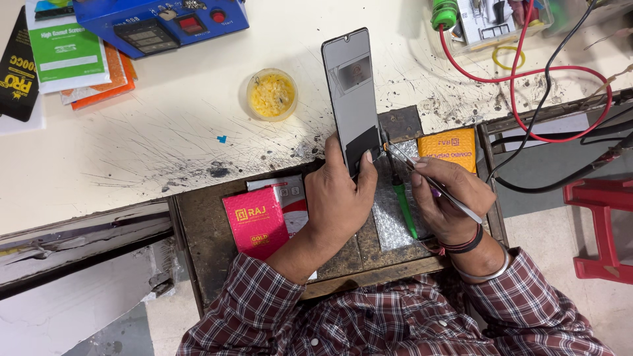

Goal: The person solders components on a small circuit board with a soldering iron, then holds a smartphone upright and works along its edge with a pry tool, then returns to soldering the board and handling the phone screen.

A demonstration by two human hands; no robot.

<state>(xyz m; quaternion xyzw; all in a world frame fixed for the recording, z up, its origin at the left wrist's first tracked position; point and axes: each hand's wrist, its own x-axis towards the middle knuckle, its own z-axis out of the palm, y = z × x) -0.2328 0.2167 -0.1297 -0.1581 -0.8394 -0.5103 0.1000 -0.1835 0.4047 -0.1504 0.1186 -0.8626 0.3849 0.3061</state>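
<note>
Table [165, 132]: cream, scratched, scorch-marked; dark drawer [204, 244] pulled out. Left hand [336, 198] grips phone screen panel [353, 99] at the table edge. Right hand [448, 204] pinches tweezers [435, 184]. Red stool [600, 224] on the floor.

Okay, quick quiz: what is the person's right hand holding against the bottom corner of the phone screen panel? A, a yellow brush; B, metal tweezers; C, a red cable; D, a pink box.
B: the right hand grips slim metal tweezers, their tips at the lower corner of the phone screen panel.

Glossy glass phone screen [352, 99]; scratched matt worktop [165, 132]
</note>
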